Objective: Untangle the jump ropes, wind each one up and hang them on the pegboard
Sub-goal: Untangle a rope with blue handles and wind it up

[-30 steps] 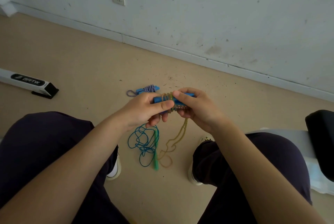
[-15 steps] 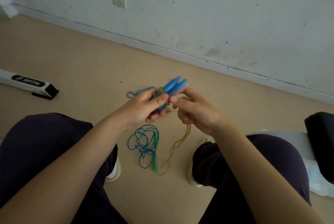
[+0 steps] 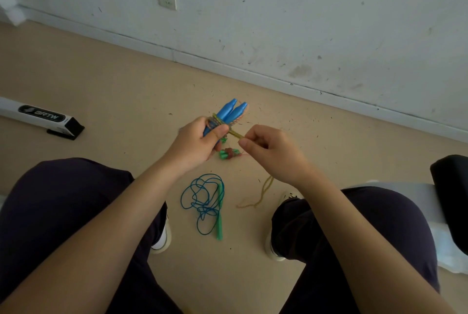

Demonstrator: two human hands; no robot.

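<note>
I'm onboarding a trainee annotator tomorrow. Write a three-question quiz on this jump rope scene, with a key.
1. True or false: the left hand grips two blue handles.
2. What does the right hand pinch? A) yellow rope B) green handle C) wall socket
3. Which rope lies loose and tangled on the floor between the feet?

Key: 1 true. 2 A. 3 the blue rope, beside its green handle.
</note>
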